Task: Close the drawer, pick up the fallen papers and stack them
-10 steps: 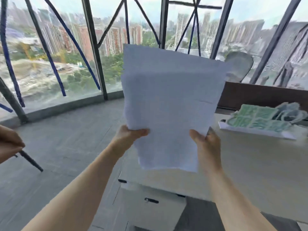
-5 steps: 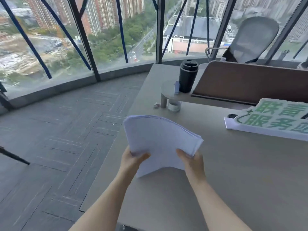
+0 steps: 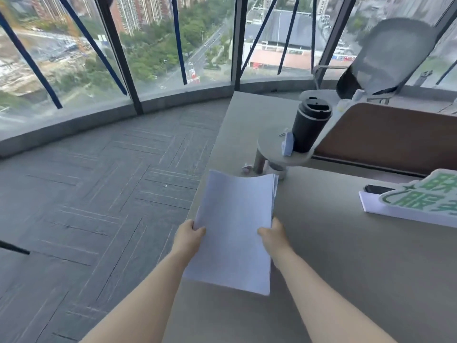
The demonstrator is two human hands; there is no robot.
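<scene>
A stack of white papers (image 3: 235, 226) lies nearly flat just above the left part of the grey desk (image 3: 346, 256), its far edge curling up a little. My left hand (image 3: 189, 237) grips the stack's left edge with the thumb on top. My right hand (image 3: 273, 235) grips its right edge the same way. Whether the stack's near end touches the desk I cannot tell. The drawer is out of view below the desk edge.
A black tumbler (image 3: 310, 125) stands on a small raised shelf (image 3: 274, 151) behind the papers. A brown divider panel (image 3: 395, 137) runs along the back right. A white and green sign (image 3: 420, 201) lies at the right. Carpeted floor (image 3: 86, 194) spreads left of the desk.
The papers went from upright in front of the window down to almost flat over the desk. Both hands lowered with them, and the view tilted down onto the desk.
</scene>
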